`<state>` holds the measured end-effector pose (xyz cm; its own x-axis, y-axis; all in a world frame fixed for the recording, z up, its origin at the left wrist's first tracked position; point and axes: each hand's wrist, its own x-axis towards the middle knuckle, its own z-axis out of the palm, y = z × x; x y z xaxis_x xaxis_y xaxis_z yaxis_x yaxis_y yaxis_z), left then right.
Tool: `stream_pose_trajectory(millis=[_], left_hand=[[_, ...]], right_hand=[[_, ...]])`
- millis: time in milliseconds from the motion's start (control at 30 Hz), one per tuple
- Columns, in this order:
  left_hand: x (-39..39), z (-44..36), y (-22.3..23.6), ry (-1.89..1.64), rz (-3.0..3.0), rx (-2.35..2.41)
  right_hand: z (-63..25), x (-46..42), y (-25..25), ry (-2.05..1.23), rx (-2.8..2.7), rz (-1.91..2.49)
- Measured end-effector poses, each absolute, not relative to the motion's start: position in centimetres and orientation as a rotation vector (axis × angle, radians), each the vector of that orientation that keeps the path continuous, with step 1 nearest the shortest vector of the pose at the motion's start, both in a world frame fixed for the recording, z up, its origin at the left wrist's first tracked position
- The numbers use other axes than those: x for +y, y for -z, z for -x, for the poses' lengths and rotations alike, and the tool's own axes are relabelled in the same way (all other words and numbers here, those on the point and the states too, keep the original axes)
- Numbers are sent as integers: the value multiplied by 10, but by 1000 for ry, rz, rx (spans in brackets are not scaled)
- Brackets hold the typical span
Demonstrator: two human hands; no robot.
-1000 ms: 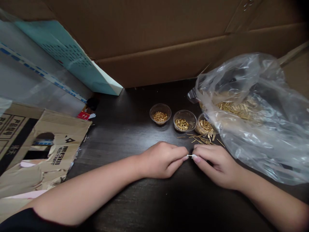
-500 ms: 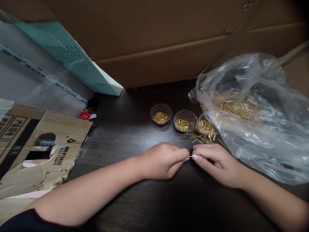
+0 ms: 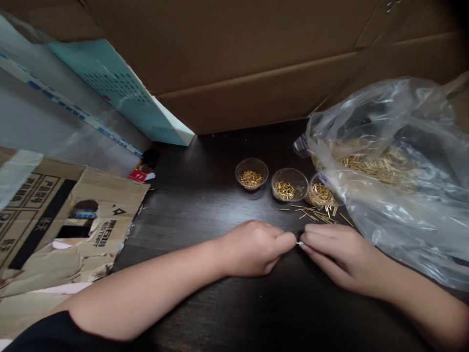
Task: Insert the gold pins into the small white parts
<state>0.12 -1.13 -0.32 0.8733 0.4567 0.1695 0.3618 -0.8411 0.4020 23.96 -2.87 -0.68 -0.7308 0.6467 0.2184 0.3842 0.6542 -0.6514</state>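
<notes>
My left hand (image 3: 252, 249) and my right hand (image 3: 340, 255) rest on the dark wooden table (image 3: 190, 215), fingertips meeting. Between them is a tiny gold pin (image 3: 300, 243), mostly hidden by my fingers. A white bit shows on it, too small to identify. Just beyond my right hand lie loose gold pins (image 3: 315, 211). Behind them stand several clear plastic cups of gold pins, the nearest (image 3: 322, 193) partly behind a clear plastic bag (image 3: 388, 210) that holds many more pins.
A torn cardboard sheet with printed lettering (image 3: 69, 220) lies at the left table edge, near a small red packet (image 3: 138, 175). A large brown cardboard panel (image 3: 234, 58) stands behind the table, and a teal printed sheet (image 3: 113, 88) leans at the back left.
The view has shifted, so everything sits further right in the picture. Both hands stay together at the pin, with the white bit less visible than a second ago.
</notes>
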Motion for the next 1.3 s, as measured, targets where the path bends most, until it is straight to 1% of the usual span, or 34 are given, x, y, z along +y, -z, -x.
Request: stream_pose_trajectory(millis=[167,300,600,767,900,1100,1300], left_hand=[[-6,-1,-1,-354,-2448,615],[-4,-1,-3,-336,-2386,632],[-10,-4,-1,-341,-2480,664],[-9,-5,-2,-442,-2333,731],[-7,-3,-4,-522,-2189,744],[-6,-2,-4,-587,-2085,794],[-6,-2,-5,-582,-2032,807]], right_hand=[[-241,-29,10,-676,-2463,767],[-241,-30,11,-576,-2490,757],[-237,-31,10,-636,-2476,819],[-237,-28,11,-796,-2367,843],[-240,-27,15,-827,-2256,835],[-244,-28,21,-602,-2119,861],[-237,-31,22,-534,-2115,841]])
